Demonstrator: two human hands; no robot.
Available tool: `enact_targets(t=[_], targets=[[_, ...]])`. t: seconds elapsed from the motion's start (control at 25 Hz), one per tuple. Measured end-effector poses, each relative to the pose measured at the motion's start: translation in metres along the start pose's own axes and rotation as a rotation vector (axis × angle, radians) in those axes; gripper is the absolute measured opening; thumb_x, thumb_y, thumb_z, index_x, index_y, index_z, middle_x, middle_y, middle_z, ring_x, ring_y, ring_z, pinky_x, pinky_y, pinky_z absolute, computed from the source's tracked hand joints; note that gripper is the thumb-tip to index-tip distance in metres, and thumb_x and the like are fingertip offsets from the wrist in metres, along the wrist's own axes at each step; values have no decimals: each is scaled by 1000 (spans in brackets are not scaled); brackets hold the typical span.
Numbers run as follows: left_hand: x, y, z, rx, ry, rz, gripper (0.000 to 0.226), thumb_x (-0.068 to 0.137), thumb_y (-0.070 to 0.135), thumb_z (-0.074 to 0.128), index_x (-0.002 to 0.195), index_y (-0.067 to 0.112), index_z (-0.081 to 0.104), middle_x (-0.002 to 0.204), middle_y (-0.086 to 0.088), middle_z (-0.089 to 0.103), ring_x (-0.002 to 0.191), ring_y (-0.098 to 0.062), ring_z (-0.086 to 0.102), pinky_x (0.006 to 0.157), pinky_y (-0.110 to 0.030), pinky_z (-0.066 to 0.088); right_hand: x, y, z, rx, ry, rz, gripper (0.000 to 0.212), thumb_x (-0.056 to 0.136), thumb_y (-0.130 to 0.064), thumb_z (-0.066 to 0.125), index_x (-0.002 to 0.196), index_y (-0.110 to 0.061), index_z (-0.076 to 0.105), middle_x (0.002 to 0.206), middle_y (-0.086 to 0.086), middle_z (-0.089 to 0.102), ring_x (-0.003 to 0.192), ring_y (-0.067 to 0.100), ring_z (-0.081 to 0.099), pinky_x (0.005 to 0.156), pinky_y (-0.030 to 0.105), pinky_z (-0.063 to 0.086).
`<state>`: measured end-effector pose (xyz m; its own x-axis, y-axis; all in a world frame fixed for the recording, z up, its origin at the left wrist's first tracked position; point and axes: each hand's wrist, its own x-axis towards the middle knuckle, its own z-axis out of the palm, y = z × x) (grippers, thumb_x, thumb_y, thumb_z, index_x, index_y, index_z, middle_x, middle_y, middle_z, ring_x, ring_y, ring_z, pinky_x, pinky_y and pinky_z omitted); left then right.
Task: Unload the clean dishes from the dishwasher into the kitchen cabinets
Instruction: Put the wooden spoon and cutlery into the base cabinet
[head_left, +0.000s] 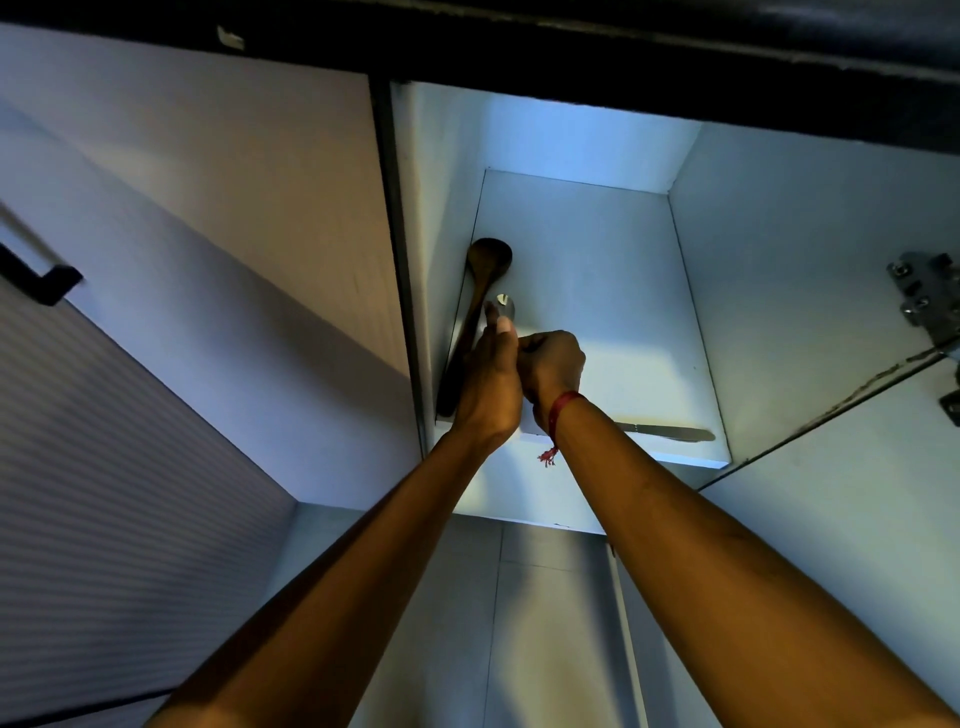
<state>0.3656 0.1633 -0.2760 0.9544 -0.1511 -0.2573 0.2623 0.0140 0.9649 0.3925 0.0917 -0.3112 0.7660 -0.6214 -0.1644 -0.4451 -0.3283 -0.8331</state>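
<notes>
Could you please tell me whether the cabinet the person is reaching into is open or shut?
Open: the cabinet shows its shelf and inner walls, and its door hangs swung aside on the hinge at right.

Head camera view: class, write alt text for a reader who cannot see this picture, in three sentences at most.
Two hands reach up into an open cabinet, the left hand pinching a metal spoon on the shelf, the right hand curled beside it. A wooden spoon lies along the shelf's left wall, and a knife lies at its front edge.
</notes>
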Motion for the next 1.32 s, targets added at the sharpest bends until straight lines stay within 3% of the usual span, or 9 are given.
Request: enact_targets(t=[0.16,0.24,0.32,0.48,0.6,0.72,0.88,1.0,1.32], targets=[[-23,-22,-9,-33,-61,160,45,105,35,23,147,21,34,141,12,41,128,-1,41,107,-16,30,-29,8,-8,-23,71,-184,20,90,-7,60,77,-1,74,77,18,71,78,33,66,79,46,55],[-34,-39,-12,-46,-91,211,43,105,38,23,142,26,40,137,14,44,123,4,43,113,-26,32,-50,13,-13,-13,81,-277,17,92,-6,59,91,3,73,91,21,72,89,36,66,88,46,53],[-48,-55,-15,20,-100,270,54,99,48,22,150,30,25,151,8,36,135,-2,36,115,-29,28,-70,22,-18,-11,68,-324,23,95,-9,58,112,3,69,111,19,70,105,34,64,97,40,49],[-86,-85,-19,104,-42,331,48,92,53,28,139,49,21,151,3,39,137,-13,40,113,-36,35,-120,60,-24,134,37,-332,45,97,-33,45,131,-7,58,131,11,61,122,24,56,106,36,44],[-123,-116,-23,79,-65,358,47,93,50,31,138,48,23,147,10,41,131,-1,42,113,-36,34,-166,101,-28,244,61,-313,64,89,-52,36,132,-10,57,127,8,63,117,19,57,102,34,46],[-169,-153,-24,39,-147,377,49,94,51,31,142,45,24,154,6,35,139,-6,36,117,-41,30,-208,139,-42,202,54,-314,40,97,-30,46,132,-14,55,125,5,63,116,20,59,100,37,48],[-247,-200,-22,128,-256,398,53,87,74,30,138,64,22,154,13,33,141,-6,32,117,-48,28,-283,196,-69,186,115,-366,50,95,-42,52,136,-12,52,131,4,60,120,18,56,101,33,47],[-307,-223,-23,171,-350,433,51,87,73,29,137,67,19,157,10,29,144,-7,27,119,-47,22,-339,241,-89,174,195,-341,39,97,-23,55,136,-15,53,131,3,61,119,16,58,100,32,50],[-426,-247,3,209,-447,414,60,85,65,38,142,50,26,144,25,39,133,8,38,112,-25,34,-436,312,-149,264,444,-321,27,96,-13,57,121,-20,64,110,-6,68,98,7,65,86,34,56]])
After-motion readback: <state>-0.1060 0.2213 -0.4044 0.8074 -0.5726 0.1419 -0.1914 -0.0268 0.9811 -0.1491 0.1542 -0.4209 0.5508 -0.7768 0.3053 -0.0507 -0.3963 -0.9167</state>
